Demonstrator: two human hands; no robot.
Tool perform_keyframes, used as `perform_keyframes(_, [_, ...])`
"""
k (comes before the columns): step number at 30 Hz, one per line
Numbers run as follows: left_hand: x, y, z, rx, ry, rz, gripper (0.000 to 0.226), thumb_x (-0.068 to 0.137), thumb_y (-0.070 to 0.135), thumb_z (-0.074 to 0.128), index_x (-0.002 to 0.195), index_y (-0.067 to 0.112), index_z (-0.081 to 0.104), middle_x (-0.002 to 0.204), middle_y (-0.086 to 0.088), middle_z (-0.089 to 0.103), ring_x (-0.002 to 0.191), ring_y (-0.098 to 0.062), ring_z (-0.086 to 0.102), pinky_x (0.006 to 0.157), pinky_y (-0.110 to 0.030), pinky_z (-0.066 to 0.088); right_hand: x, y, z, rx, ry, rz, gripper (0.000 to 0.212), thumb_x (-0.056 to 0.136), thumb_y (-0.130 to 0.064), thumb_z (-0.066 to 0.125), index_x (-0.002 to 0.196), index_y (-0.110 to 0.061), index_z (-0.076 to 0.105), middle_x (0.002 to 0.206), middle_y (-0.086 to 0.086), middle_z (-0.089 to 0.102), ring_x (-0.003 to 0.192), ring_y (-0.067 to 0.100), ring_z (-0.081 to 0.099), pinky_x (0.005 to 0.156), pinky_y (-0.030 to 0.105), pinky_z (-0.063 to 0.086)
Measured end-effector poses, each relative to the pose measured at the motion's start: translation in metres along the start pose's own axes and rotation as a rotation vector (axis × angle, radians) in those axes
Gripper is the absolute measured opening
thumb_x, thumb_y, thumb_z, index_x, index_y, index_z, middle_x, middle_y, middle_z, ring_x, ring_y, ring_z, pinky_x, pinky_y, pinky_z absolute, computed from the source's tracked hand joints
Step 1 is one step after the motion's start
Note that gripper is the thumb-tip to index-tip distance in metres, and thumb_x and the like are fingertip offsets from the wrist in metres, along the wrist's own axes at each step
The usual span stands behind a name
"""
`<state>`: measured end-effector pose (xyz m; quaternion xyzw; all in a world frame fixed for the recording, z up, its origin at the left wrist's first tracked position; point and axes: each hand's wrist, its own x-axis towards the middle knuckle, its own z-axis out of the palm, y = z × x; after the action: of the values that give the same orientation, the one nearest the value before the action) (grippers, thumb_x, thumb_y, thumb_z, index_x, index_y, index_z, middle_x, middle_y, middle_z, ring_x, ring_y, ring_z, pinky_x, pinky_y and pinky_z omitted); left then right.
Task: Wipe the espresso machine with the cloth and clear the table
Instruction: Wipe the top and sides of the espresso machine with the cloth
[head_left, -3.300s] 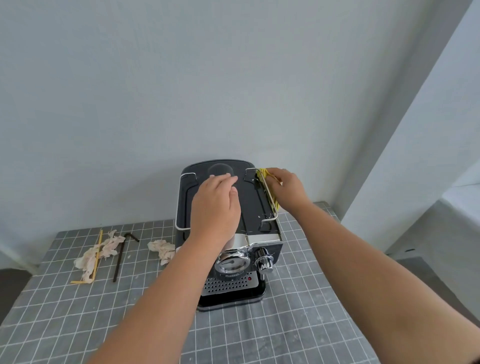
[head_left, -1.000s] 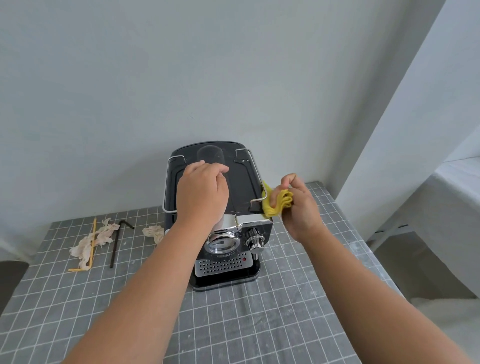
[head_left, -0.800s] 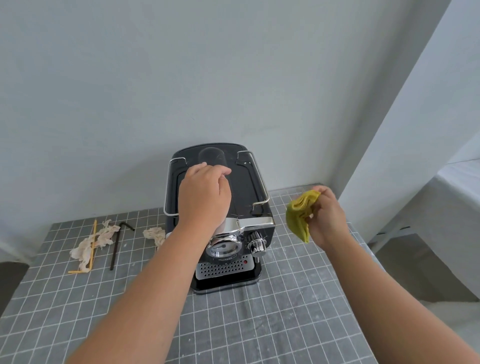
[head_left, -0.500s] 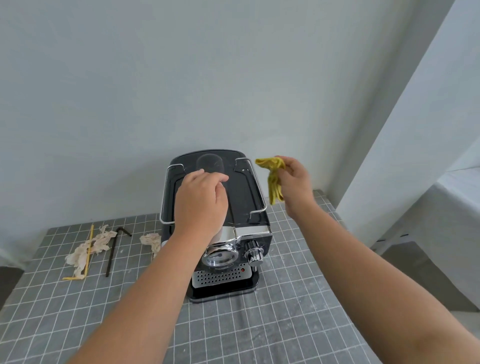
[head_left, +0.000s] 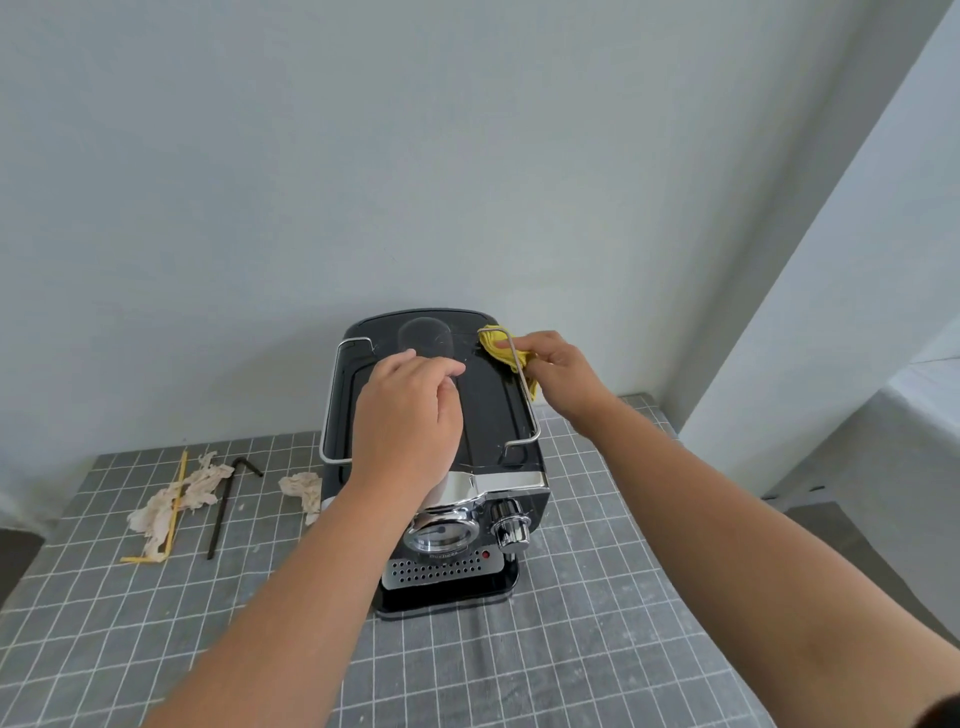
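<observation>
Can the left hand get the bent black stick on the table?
Probably yes. The left hand only rests on the black espresso machine, and the thin bent black metal stick lies uncovered on its side.

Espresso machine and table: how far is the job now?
Nothing looks finished. In hand: the right hand holds the yellow cloth on the espresso machine top; the left hand rests there. Left: crumpled tissues, yellow straw and black straw on the table.

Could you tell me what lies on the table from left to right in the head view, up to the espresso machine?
Yellow straw on a crumpled tissue → black bent straw → smaller crumpled tissue → espresso machine.
</observation>
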<state>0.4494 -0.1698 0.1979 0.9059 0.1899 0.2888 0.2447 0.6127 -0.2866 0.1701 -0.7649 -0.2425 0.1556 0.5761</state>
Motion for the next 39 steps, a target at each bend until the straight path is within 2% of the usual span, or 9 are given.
perform_keyframes(6, [0.001,0.001,0.001,-0.002,0.005,-0.007,0.042,0.089,0.021,0.034,0.107,0.019,0.072,0.102,0.003,0.072,0.124,-0.024,0.051,0.095,-0.035,0.040,-0.026,0.005,0.006,0.006,0.059,-0.042,0.053,0.087,0.012,0.034,0.100,-0.022,0.073,0.106,0.003,0.046,0.082,0.005,0.048,0.076,0.013,0.040])
perform_keyframes(10, [0.000,0.000,0.001,0.002,0.014,-0.008,0.042,0.089,0.022,0.033,0.108,0.019,0.071,0.103,0.003,0.072,0.124,-0.024,0.050,0.095,-0.032,0.039,-0.046,0.005,0.006,0.001,0.072,-0.060,0.054,0.088,0.012,0.035,0.096,-0.027,0.072,0.105,0.004,0.047,0.085,0.006,0.048,0.076,0.012,0.038])
perform_keyframes(14, [0.000,0.000,0.001,0.000,0.013,-0.008,0.039,0.091,0.020,0.036,0.109,0.019,0.071,0.104,0.002,0.071,0.124,-0.024,0.049,0.095,-0.032,0.039,-0.078,0.009,0.004,0.062,0.055,-0.069,0.056,0.090,0.012,0.037,0.091,-0.030,0.074,0.101,0.003,0.047,0.086,0.008,0.048,0.077,0.021,0.042])
perform_keyframes(22, [-0.001,0.001,0.001,0.008,-0.003,-0.047,0.034,0.095,0.014,0.041,0.111,0.019,0.070,0.109,0.000,0.070,0.126,-0.023,0.047,0.097,-0.034,0.038,-0.124,0.011,0.009,0.195,0.134,-0.030,0.044,0.092,0.007,0.047,0.088,-0.027,0.075,0.097,0.007,0.054,0.084,0.016,0.056,0.064,0.020,0.047])
perform_keyframes(26, [-0.003,0.003,-0.002,0.010,0.005,-0.048,0.033,0.095,0.012,0.042,0.111,0.018,0.071,0.111,0.000,0.070,0.126,-0.023,0.047,0.098,-0.034,0.038,-0.144,0.009,0.015,0.197,0.206,-0.036,0.046,0.090,0.006,0.051,0.085,-0.032,0.077,0.090,0.001,0.059,0.074,0.003,0.054,0.062,0.019,0.043])
perform_keyframes(31, [-0.001,0.004,-0.002,0.008,0.007,-0.025,0.033,0.095,0.011,0.042,0.111,0.018,0.070,0.110,-0.001,0.070,0.125,-0.024,0.048,0.097,-0.036,0.039,-0.165,-0.001,0.005,0.189,0.152,-0.001,0.045,0.089,0.006,0.048,0.078,-0.027,0.077,0.090,0.007,0.065,0.071,0.011,0.054,0.057,0.019,0.043])
perform_keyframes(33, [-0.001,0.004,-0.002,0.002,0.015,-0.004,0.033,0.095,0.010,0.042,0.110,0.017,0.071,0.108,0.000,0.071,0.124,-0.024,0.049,0.096,-0.036,0.040,-0.172,-0.005,-0.002,0.350,0.139,0.055,0.034,0.087,-0.003,0.052,0.077,-0.023,0.077,0.084,0.010,0.067,0.074,0.021,0.055,0.064,0.030,0.045])
perform_keyframes(35, [-0.002,0.003,-0.004,-0.014,0.034,0.043,0.033,0.094,0.009,0.043,0.109,0.017,0.071,0.105,0.000,0.072,0.124,-0.025,0.050,0.096,-0.035,0.040,-0.178,-0.009,-0.014,0.699,0.116,0.154,0.020,0.079,-0.011,0.057,0.087,-0.017,0.075,0.083,0.010,0.067,0.077,0.025,0.061,0.071,0.040,0.052])
perform_keyframes(39, [-0.021,0.021,-0.015,-0.168,0.009,0.154,0.028,0.094,0.013,0.048,0.110,0.020,0.070,0.108,0.007,0.069,0.115,-0.016,0.056,0.099,-0.025,0.037,-0.187,-0.018,-0.036,1.223,0.030,0.195,0.027,0.080,-0.012,0.054,0.100,-0.018,0.071,0.088,0.008,0.070,0.079,0.024,0.069,0.084,0.048,0.054])
